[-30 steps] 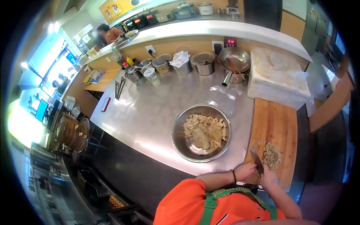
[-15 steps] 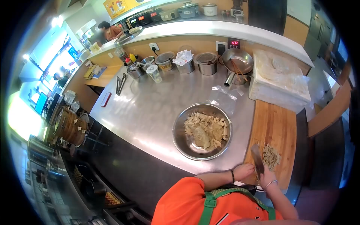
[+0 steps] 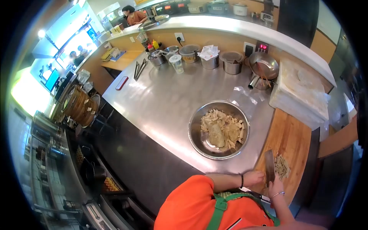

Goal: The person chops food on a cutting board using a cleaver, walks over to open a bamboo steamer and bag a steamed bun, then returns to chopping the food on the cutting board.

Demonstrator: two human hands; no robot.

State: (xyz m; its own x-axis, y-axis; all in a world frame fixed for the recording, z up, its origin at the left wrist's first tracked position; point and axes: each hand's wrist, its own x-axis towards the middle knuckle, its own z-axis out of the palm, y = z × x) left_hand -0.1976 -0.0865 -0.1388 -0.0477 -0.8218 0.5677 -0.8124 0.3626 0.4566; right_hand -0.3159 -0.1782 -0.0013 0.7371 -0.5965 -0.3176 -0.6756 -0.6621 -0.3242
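Observation:
My right hand (image 3: 275,186) is wrapped round the handle of a cleaver (image 3: 270,167), whose blade stands over the wooden cutting board (image 3: 289,132). Chopped pale pieces (image 3: 282,166) lie on the board just right of the blade. Left of the cleaver, my left hand (image 3: 253,178) is closed at the board's near left edge; what it holds, if anything, is too small to make out. A large steel bowl (image 3: 196,142) of pale strips and a lumpy mass (image 3: 217,136) sits on the steel table, left of the board.
Along the table's back stand lidded pots (image 3: 232,63), a plastic cup (image 3: 176,64) and a pan (image 3: 264,66) with chopsticks. A white foam box (image 3: 299,92) is behind the board. Tongs (image 3: 139,69) and a red-edged object (image 3: 122,83) lie left. A person (image 3: 135,17) is beyond the counter.
The camera view has turned, so the whole scene sits further right and the back counter higher. The cleaver's blade now stands more upright in view. Both hands remain at the board.

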